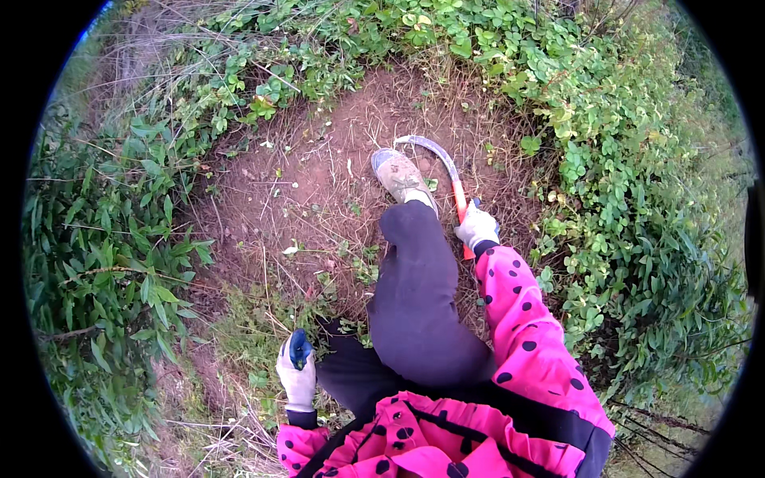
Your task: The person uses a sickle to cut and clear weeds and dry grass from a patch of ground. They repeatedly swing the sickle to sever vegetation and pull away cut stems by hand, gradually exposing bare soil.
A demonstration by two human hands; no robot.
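Observation:
My right hand (478,225), in a white work glove with blue on it, is wrapped round the orange-red handle of a sickle (438,150). The curved grey blade reaches forward and bends left, its tip just beyond the toe of my shoe (398,174). Down at the lower left, my left hand (297,373) wears a matching glove with a dark blue palm. Its fingers are curled in beside my leg, and I see nothing in them.
Bare reddish soil (319,183) with dry stalks and scattered leaves lies in front of me. Leafy bushes (111,263) crowd the left, and low green vines (606,175) line the far side and right. Dry twigs (657,430) stick out at the lower right.

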